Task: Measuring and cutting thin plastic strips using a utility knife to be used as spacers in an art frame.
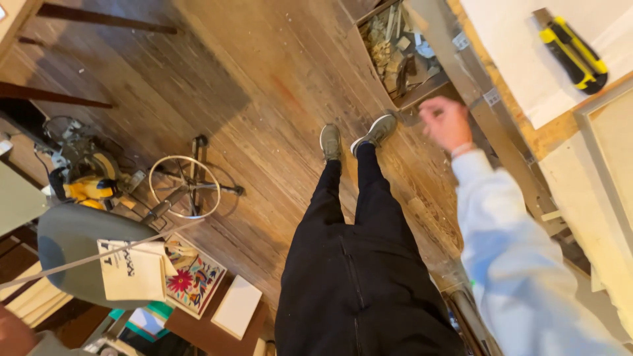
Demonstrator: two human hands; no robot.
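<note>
The person's right hand (446, 121) is stretched forward on a straight arm in a pale blue sleeve (511, 250), its fingers curled loosely into a half fist; it is blurred, and whether it holds anything cannot be told. It hovers just beside the grey metal rail (461, 72) that runs along the edge of the surface (547, 135), and near one wooden box (402, 49) full of scraps that stands on the floor. The left hand is out of view. On the surface lies one utility knife (572, 54), yellow and black, resting on a sheet of pale paper (521, 46), well apart from the hand. Below, two legs in black trousers (359, 264) end in two grey-green shoes (353, 137) planted on the worn wooden plank floor (250, 86). To the left stand one yellow and black power saw (86, 178), one round wire ring on a metal stand (184, 186), and one grey padded seat (79, 257). Near the seat lie one panel with a bright flower pattern (194, 280) and one plain white panel (237, 306).
</note>
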